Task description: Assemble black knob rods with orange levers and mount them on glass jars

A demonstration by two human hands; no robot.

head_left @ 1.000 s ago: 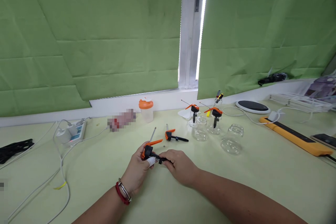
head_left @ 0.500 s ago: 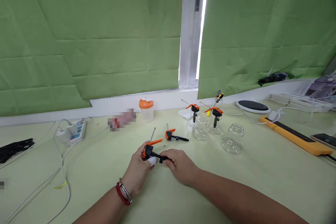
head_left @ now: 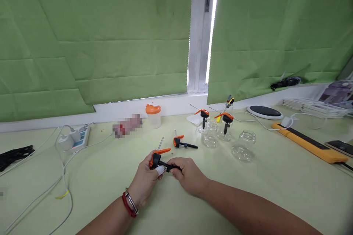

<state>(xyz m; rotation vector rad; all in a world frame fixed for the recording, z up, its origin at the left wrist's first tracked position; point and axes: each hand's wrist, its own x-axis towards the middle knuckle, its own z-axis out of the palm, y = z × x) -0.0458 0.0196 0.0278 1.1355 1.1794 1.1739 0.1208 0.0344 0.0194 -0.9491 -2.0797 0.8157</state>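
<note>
Low over the table, my left hand (head_left: 146, 177) is closed around the black cap end of an orange-and-black dispenser pump head (head_left: 156, 159) with a thin metal spout. White wrapping covers the left thumb. The fingers of my right hand (head_left: 187, 174) pinch the black tube on the right side of the same pump head; its tip is partly hidden by them. Just beyond lies a second pump head (head_left: 178, 141) on its side. Two more, a left one (head_left: 204, 113) and a right one (head_left: 227, 118), sit upright on glass bottles farther back.
Open glass jars stand right of centre, one behind (head_left: 210, 137) and one nearer (head_left: 244, 148). A cup with an orange lid (head_left: 153, 115) is at the back. Left are a power strip (head_left: 82, 137) and white cables (head_left: 64, 176); right, a long yellow-orange device (head_left: 306, 143) and a round pad (head_left: 264, 111).
Both hands stay on the pump head, nearly in place. The pump head and right fingers have shifted only slightly; the view itself has moved a little.
</note>
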